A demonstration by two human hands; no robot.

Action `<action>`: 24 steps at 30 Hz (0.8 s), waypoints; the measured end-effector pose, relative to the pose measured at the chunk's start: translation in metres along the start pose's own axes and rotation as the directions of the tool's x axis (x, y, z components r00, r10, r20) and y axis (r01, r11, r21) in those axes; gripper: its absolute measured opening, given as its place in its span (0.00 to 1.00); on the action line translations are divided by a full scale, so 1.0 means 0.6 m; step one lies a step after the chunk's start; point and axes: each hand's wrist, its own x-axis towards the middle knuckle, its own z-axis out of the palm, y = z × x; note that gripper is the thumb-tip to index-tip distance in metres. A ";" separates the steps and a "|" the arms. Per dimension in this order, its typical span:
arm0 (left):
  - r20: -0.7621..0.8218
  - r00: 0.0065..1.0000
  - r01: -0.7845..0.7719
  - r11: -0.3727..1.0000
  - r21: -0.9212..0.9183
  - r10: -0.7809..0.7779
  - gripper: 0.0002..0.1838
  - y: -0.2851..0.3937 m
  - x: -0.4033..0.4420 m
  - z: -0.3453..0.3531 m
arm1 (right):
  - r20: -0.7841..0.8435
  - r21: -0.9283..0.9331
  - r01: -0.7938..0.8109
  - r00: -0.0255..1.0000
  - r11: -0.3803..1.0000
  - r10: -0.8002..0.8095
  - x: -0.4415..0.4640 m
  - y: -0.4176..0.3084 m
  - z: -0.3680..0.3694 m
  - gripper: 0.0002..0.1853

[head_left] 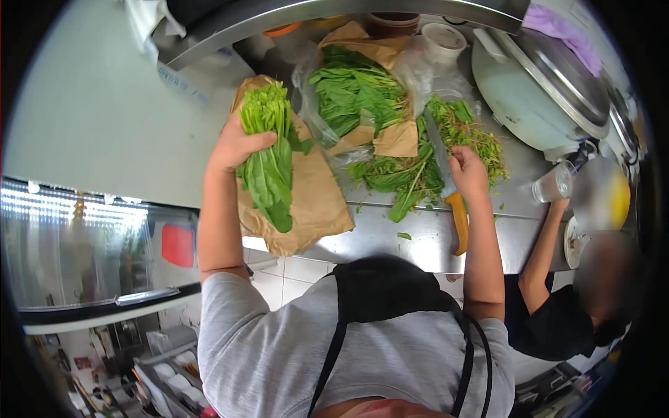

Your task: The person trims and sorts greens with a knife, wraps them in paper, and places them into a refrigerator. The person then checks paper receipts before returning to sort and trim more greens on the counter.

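Steel counter, one knife, one leafy bunch

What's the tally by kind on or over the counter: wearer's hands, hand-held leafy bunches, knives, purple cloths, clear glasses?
Hands: 2 (left hand, right hand)
Hand-held leafy bunch: 1
Orange-handled knife: 1
Purple cloth: 1
Clear glass: 1
Total: 6

A steel counter with a shiny front edge stands over a floor of pale square tiles with darker joints, and a curved metal edge crosses above it. On the left, a smooth pale panel borders glass showing bright, streaked light and a red patch; below, crowded shelves hold dishes.
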 end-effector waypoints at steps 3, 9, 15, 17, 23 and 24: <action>0.041 0.996 0.073 0.975 0.208 -0.083 0.33 0.024 -0.033 -0.020 | 0.108 -0.016 0.156 0.982 0.988 -0.153 -0.022 -0.036 0.020 0.15; 0.010 0.985 0.157 0.931 0.329 -0.170 0.30 -0.006 -0.080 -0.046 | 0.476 0.026 0.729 0.592 0.684 -0.650 -0.152 -0.136 0.188 0.17; -0.035 0.982 0.184 0.890 0.417 -0.187 0.31 -0.029 -0.111 -0.054 | 0.480 -0.091 0.830 0.521 0.550 -0.706 -0.165 -0.114 0.257 0.08; -0.040 0.969 0.235 0.866 0.441 -0.243 0.31 -0.029 -0.120 -0.037 | 0.464 -0.085 0.831 0.521 0.550 -0.716 -0.162 -0.114 0.227 0.07; -0.021 0.979 0.120 0.493 0.862 -0.201 0.34 -0.156 -0.096 0.044 | 0.411 -0.083 0.804 0.566 0.589 -0.715 -0.178 -0.092 0.218 0.04; -0.058 0.987 0.121 0.452 0.884 -0.151 0.35 -0.206 -0.097 0.063 | 0.410 -0.090 0.786 0.589 0.611 -0.697 -0.184 -0.084 0.227 0.04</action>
